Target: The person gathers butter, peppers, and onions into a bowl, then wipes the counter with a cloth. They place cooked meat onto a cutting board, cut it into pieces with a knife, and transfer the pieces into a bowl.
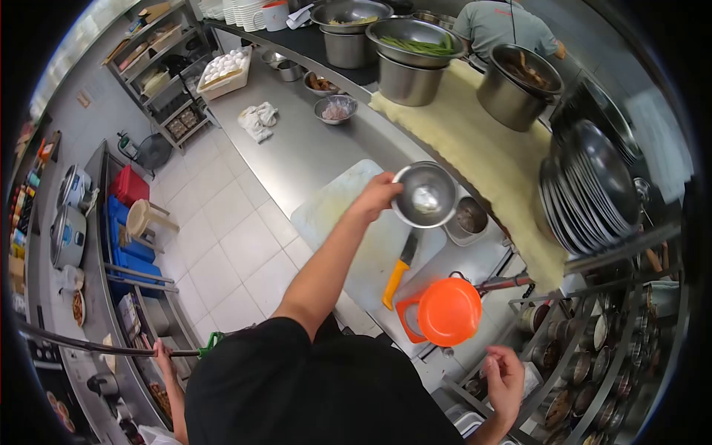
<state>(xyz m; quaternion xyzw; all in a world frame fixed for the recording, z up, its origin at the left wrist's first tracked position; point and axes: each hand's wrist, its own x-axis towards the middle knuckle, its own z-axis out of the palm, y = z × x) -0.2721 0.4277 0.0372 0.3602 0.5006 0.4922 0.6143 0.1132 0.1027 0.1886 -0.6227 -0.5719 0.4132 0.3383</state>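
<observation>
My left hand (378, 195) is closed on the rim of a steel mixing bowl (425, 194), which shows a bright glint inside. The bowl is over the edge of a white cutting board (348, 222). Below it on the board lies a knife with a yellow handle (397, 283). My right hand (504, 382) hangs low at the right, fingers loosely curled and holding nothing. An orange round lid or dish (449, 311) lies between my body and the counter, nearest to my right hand. Beside the bowl is a small steel container (469, 216) with dark contents.
On the counter are a cloth (257, 121), a tray of eggs (225, 73) and a bowl with plastic wrap (335, 109). Pots (411, 78) and stacked steel bowls (593, 185) stand on the shelf. A person's hand (163, 357) shows lower left; another person in grey (504, 30) works beyond the shelf.
</observation>
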